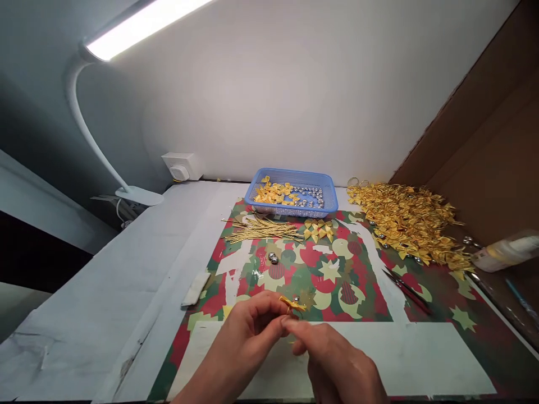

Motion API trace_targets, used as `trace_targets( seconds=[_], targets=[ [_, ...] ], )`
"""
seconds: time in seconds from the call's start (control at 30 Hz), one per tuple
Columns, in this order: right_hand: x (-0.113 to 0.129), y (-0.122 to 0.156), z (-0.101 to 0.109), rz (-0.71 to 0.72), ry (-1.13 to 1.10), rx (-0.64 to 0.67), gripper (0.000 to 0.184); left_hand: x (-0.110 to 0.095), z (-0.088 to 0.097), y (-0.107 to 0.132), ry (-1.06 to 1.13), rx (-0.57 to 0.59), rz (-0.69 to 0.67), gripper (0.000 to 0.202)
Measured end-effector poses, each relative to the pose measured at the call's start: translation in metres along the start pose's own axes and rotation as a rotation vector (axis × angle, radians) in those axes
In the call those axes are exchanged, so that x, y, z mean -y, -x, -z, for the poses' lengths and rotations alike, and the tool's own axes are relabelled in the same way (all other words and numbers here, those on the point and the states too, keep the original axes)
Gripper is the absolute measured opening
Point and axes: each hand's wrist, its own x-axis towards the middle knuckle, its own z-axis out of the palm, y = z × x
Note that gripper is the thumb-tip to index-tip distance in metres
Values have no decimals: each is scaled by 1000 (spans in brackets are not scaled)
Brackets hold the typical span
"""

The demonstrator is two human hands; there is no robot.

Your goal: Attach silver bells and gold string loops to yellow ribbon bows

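Note:
Close to the front, my left hand [252, 328] is closed and pinches a small yellow ribbon bow [293, 304] between its fingertips. A silver bell [296, 299] shows at the bow's upper side. My right hand [337, 353] meets the left thumb just below the bow, its fingers pinched together on a thin gold twist tie [288, 311] that runs down from the bow. The tie's ends are hidden by the fingers. Ahead of the hands, a few loose silver bells [273, 258] lie on the patterned mat [295, 275].
A blue basket [292, 211] holds bows and bells. Before it lie gold twist ties [261, 230] and several yellow bows [319, 230]. At right are a heap of bows [408, 221], dark-handled scissors [407, 290] and a bottle [507, 252]. A lamp [138, 195] stands left.

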Motion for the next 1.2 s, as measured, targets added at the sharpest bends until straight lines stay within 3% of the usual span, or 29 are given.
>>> trace_targets(
  seconds=[0.13,0.27,0.57,0.83,1.0,1.2],
  targets=[
    [1,-8,0,-167,-14,-65,28,-7,-3,6,-47,16,-41,18],
    [-10,-13,0,-56,23,-68,24,-8,-1,11,-44,64,-36,19],
    [-13,-18,7,28,334,-31,25,-2,5,12,16,86,39,17],
    [-18,-20,12,108,412,92,29,1,8,10,153,72,63,17],
    [-23,-25,18,58,274,188,30,-1,5,8,221,45,136,21],
    [-27,-29,19,51,109,146,24,-2,2,9,267,73,156,24]
  ],
)
